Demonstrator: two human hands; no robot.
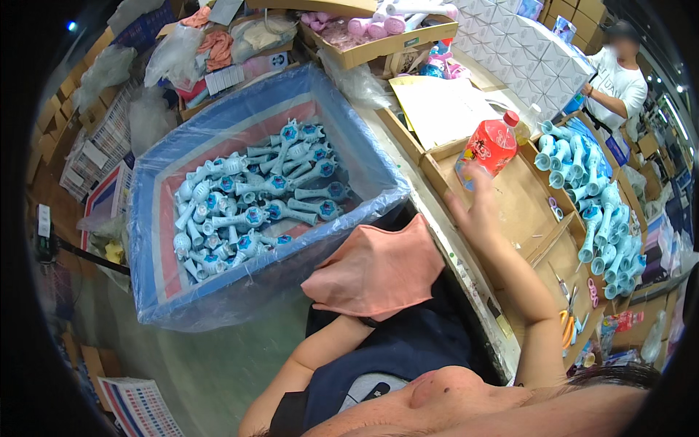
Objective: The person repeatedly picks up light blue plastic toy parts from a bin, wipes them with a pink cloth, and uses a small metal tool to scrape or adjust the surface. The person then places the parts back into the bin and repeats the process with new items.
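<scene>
My right hand is open, its fingers spread, just in front of a red-labelled drink bottle with a red cap. The fingertips overlap the bottle's lower part; whether they touch it I cannot tell. The bottle leans a little inside a shallow wooden tray on the bench. A pink cloth covers my left hand entirely, so its fingers are hidden; only the left forearm shows, below the cloth. Beside the cloth stands a large plastic-lined bin holding several light-blue toy wands with star-like blue centres.
Light-blue flared plastic handles are heaped on the bench's right. Orange-handled scissors and pink scissors lie nearer. A carton of pink parts stands at the back. Another person stands far right, by stacked white boxes.
</scene>
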